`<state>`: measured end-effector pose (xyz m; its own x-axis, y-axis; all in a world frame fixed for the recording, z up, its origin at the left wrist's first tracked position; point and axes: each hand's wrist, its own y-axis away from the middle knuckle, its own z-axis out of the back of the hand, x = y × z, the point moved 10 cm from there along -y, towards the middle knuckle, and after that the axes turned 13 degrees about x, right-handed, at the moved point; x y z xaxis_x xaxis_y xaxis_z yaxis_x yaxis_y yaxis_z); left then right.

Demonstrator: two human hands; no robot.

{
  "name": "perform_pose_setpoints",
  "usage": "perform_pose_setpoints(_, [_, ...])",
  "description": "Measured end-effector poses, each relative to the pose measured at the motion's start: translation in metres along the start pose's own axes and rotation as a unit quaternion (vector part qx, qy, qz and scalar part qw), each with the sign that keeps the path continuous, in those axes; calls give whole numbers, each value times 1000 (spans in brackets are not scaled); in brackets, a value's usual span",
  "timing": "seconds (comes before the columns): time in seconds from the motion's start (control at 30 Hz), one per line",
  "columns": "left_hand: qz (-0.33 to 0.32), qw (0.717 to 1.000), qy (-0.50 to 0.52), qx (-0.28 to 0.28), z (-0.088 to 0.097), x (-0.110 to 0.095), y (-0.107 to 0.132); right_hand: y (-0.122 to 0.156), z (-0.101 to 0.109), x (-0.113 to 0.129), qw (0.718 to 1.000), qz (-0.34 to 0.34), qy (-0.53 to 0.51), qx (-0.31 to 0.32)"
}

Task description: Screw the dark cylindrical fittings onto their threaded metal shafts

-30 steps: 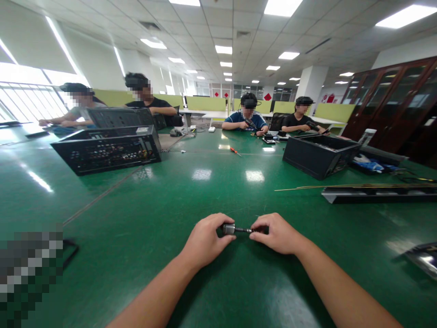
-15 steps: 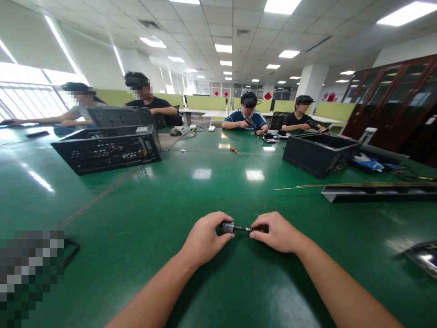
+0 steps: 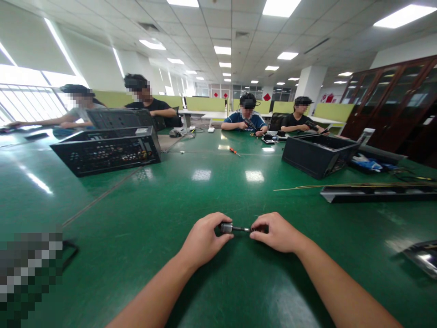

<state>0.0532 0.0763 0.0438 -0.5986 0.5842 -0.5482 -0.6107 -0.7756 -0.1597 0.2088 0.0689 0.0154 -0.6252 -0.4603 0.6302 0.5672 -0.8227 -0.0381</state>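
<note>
Over the green table, my left hand is closed around a small silver-and-black metal cylinder with a thin shaft, gripping it between thumb and fingers. The shaft points to the right and ends in a bright tip close to the fingertips of my right hand. Those fingers are pinched round a small dark piece, mostly hidden by them. Whether the shaft's tip touches that piece, I cannot tell.
Open black computer cases stand at the left, another case at the right. A long dark metal channel bears thin rods. An orange screwdriver lies farther back. Several people sit around the far side.
My left hand and the cylinder have shifted very slightly left, and the shaft's tip sits a little farther from my right fingers. The right hand stays nearly still.
</note>
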Motion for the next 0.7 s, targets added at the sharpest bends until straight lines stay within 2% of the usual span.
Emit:
perform_pose_setpoints(0.23, [19,1000,5,-19,6,4,1,-1,-4,-9,999,-23,-4,25])
perform_pose_setpoints(0.37, [65,996,-4,-56,22,15,3,0,-11,-16,997,-41,-24,65])
perform_pose_setpoints(0.47, [112,991,-11,-73,40,33,15,0,-15,-20,994,-45,-51,87])
perform_pose_setpoints(0.57, [163,981,-35,-96,66,59,50,-1,-15,-24,992,-42,-68,94])
perform_pose_setpoints(0.7, [262,950,-84,-148,104,110,129,-4,-13,-23,993,-32,-69,91])
